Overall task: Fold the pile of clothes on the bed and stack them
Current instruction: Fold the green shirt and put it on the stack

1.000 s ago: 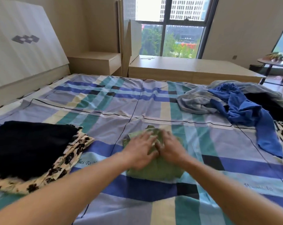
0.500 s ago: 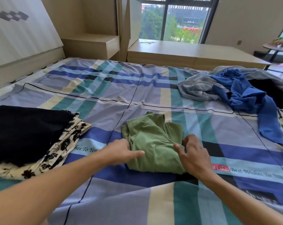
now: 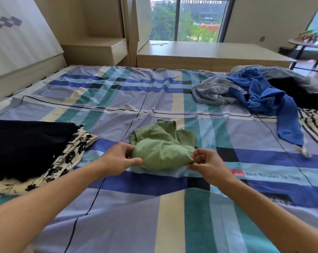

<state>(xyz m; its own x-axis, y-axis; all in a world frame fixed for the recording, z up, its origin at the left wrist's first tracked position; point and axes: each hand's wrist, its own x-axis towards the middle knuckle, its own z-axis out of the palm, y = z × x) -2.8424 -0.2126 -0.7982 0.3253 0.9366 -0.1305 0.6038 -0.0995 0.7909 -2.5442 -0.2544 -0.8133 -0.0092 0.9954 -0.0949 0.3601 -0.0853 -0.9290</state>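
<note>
A green garment [image 3: 160, 148] lies partly folded in the middle of the checked bed sheet [image 3: 154, 207]. My left hand [image 3: 118, 158] grips its near left corner between thumb and fingers. My right hand [image 3: 205, 164] pinches its near right corner, and the near edge is lifted off the sheet. At the left lies a stack with a folded black garment [image 3: 26, 145] on a cream one with black flowers [image 3: 68, 157]. At the far right sits the unfolded pile: a grey piece [image 3: 214, 92], a blue piece [image 3: 269, 103], a black piece [image 3: 300, 94] and a black-and-white striped piece [image 3: 315, 125].
A padded headboard [image 3: 17, 44] runs along the left side of the bed. A wooden bedside unit [image 3: 98, 50] and a low wooden bench [image 3: 209, 53] stand beyond the bed under the window. A small table [image 3: 308, 42] is at the far right.
Both hands moved from pressing flat on top of the green garment to its near corners, took hold of them, and lifted the near edge. The view tilted downward.
</note>
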